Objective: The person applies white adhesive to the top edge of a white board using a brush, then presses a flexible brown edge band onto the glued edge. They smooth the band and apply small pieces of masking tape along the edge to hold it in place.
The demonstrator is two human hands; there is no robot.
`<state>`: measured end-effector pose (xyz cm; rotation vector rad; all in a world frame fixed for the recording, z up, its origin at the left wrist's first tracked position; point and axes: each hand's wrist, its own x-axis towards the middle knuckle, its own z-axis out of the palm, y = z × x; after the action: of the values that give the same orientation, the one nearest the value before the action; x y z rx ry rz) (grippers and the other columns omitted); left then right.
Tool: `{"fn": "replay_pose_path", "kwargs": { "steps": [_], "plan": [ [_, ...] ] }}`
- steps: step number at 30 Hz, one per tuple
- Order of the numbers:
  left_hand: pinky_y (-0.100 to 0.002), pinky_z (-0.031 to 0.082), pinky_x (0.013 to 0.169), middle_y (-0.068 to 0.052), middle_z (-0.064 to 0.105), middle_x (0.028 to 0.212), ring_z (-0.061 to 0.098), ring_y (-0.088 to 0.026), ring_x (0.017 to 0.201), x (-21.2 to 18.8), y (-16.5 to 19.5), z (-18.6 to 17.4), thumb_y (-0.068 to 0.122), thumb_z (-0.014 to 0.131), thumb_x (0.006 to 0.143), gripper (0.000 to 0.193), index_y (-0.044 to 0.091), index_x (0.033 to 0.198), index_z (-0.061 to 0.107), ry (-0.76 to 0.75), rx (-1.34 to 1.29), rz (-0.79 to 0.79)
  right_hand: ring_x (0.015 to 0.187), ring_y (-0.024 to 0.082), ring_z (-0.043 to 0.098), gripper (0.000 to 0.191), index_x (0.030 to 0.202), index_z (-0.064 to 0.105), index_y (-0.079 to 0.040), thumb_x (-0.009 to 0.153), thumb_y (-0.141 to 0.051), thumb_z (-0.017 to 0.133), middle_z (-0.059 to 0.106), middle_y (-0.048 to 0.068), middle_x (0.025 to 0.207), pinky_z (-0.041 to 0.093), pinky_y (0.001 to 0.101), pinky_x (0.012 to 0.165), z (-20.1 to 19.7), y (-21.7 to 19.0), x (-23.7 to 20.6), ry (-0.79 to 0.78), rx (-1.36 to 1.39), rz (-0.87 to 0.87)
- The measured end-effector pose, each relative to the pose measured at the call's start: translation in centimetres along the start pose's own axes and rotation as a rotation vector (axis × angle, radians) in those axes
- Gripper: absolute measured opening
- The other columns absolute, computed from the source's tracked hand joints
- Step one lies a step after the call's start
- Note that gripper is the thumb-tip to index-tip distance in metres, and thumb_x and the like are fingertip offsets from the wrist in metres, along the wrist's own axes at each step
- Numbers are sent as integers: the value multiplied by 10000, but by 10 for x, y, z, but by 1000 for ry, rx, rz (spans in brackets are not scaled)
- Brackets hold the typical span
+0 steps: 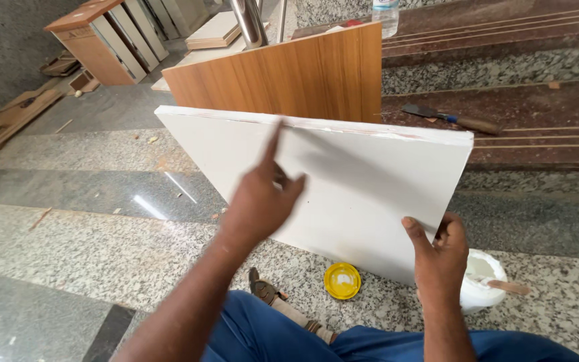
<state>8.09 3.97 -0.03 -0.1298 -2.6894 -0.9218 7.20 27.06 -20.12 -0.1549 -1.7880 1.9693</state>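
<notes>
My right hand (440, 258) gripped the white board's (363, 194) lower edge; my left hand (259, 201), forefinger out, touched its face

One head-worn view looks steeply down, close over the white panel (343, 194), perhaps slightly forward.

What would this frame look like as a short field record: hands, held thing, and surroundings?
left hand: raised in front of the white rectangular laminated board, index finger pointing up toward its top edge
right hand: gripping the board's lower right corner
board: tilted, standing on the speckled granite floor
behind: wood-grain brown panel
floor items: round yellow lid; white tub of paste
steps: wooden-handled scraper
</notes>
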Motion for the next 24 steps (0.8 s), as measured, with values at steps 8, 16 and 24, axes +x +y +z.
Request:
{"fn": "replay_pose_path", "kwargs": {
  "steps": [8,16,24],
  "plan": [
    [-410,617,698,-107,698,785,706,-248,701,-4,15,15,228,645,939,941,216,1662,43,-42,-12,47,950,134,587,445,1202,554,-5,913,-226,810,624,88,1010,520,274,805,0,2,-2,-10,-28,36],
    [-421,604,658,-73,678,673,675,-219,638,-22,-2,15,255,663,939,854,302,1630,163,57,169,313,926,104,596,453,1234,548,-23,899,-199,796,640,70,994,513,252,770,2,3,-3,-18,5,47],
    [-499,608,696,-102,738,662,735,-360,645,-16,45,31,327,618,940,847,331,1630,126,-113,-64,-69,934,71,578,407,1207,543,-27,910,-160,787,643,17,1017,487,218,784,-1,27,-3,-6,90,-37]
  ]
}}
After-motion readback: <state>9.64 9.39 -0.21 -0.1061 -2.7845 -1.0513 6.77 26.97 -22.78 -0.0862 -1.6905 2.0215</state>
